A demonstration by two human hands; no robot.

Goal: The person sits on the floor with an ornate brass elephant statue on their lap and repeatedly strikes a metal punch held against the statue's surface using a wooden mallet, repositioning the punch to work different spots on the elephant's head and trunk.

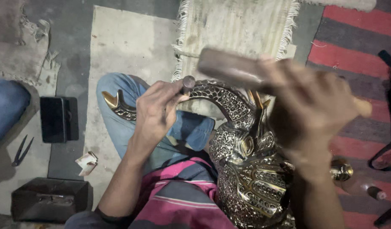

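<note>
The left hand (159,111) pinches a short dark punch (188,83), its tip set on the curved neck of a brass dragon figure (242,157) that lies across the person's lap, while the right hand (314,106) (blurred) is closed on a wooden-handled hammer (229,68) just above and to the right of the punch. The figure is shiny, gold-toned metal, covered in a raised scale pattern, with horns, a long arched neck and a pointed tail tip (112,101) beyond the knee. It rests over blue jeans (119,127) and a pink striped cloth (182,199), above a pale fringed mat (238,25).

Left floor open betw black box (59,119) & pliers (21,150); brass figure (246,169) blocks ctr.
</note>
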